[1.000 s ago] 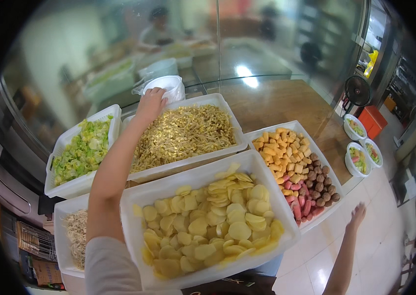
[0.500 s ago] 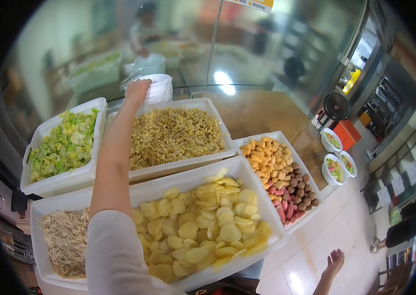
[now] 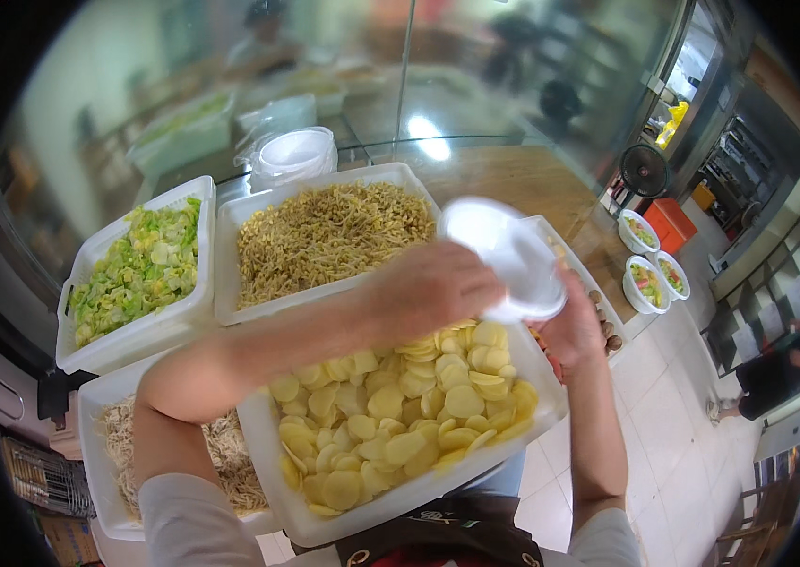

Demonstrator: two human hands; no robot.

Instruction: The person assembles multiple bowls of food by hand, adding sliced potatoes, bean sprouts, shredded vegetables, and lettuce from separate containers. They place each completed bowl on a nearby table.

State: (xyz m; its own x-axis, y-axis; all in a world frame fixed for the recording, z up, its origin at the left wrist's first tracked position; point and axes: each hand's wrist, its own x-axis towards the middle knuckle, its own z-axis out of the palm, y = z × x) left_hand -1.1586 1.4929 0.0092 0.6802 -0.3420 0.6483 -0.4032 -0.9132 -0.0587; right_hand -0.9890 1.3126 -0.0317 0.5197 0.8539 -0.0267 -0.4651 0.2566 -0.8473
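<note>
A white bowl, blurred by motion, is held tilted above the far right corner of the tray of yellow potato slices. My left hand reaches across from the left, its fingers closed at the bowl's near left edge. My right hand grips the bowl's right side, with its fingers partly hidden behind it. Under my left arm lies a tray of pale shreds. Beyond that arm is a tray of bean sprouts. The bowl and right hand cover most of a tray with brownish balls.
A tray of chopped lettuce sits at the left. Stacked white bowls in clear plastic stand by the glass. Several filled bowls rest at the right, near a fan and a red box. Another person is at the far right.
My left hand has come back from the bowl stack toward the right with a white bowl. My right hand has risen from the lower right to the bowl. The trays appear shifted in view.
</note>
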